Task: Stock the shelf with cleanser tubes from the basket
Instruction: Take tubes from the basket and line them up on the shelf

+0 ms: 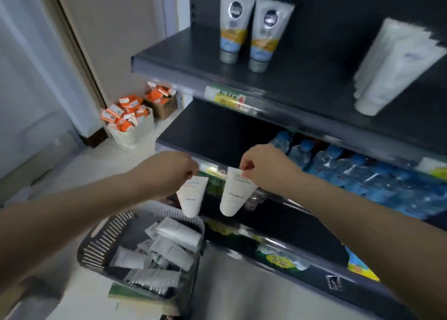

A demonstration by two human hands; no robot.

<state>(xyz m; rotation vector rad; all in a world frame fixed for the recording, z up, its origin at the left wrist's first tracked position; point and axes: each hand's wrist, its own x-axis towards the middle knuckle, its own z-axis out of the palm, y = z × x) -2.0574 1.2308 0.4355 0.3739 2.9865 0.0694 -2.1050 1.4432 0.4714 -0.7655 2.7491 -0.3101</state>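
Observation:
My left hand [169,167] pinches the crimped end of a white cleanser tube [192,196], which hangs cap down. In the same way my right hand [262,164] pinches a second white tube [235,195]. Both tubes dangle above the far rim of a grey slatted basket [104,244] on the floor, which holds several more white tubes [169,244]. On the dark upper shelf [302,85], a row of white tubes [391,65] stands at the right.
Two grey and yellow tubes [246,29] stand on the upper shelf's left part. Blue water bottles [362,172] fill the shelf below at the right. A white basket [135,133] and a cardboard box [162,104] with orange packs stand on the floor by the wall.

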